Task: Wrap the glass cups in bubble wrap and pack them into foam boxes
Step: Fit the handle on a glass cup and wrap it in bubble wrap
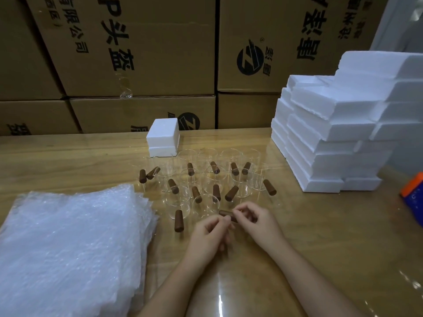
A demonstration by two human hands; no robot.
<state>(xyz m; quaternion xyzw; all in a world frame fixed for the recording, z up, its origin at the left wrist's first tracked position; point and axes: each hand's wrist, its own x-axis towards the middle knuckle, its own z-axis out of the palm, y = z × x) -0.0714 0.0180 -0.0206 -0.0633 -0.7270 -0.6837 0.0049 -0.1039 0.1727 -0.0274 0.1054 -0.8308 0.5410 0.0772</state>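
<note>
Stacked cardboard cartons (142, 53) wall off the back of a glossy wooden desk (320, 236). At its middle stands a cluster of clear glass cups (240, 186), each with a stubby wooden handle jutting from its side. The nearest cup (204, 208) sits just ahead of the person. Its wooden handle (223, 213) is pinched from both sides: the left hand (209, 236) and the right hand (256, 221) each curl their fingers round it.

The cups look thin-walled, light and easily cracked, and probably slick (the glass nearly vanishes against the desk). The matte handle looks like the surest place to grip, with the other hand cradling the bowl rather than squeezing its rim.

Soft, springy bubble wrap (73, 243) lies stacked at the left. Foam boxes (332, 138) are stacked at the right, and a lone foam box (163, 139) stands behind the cups.
</note>
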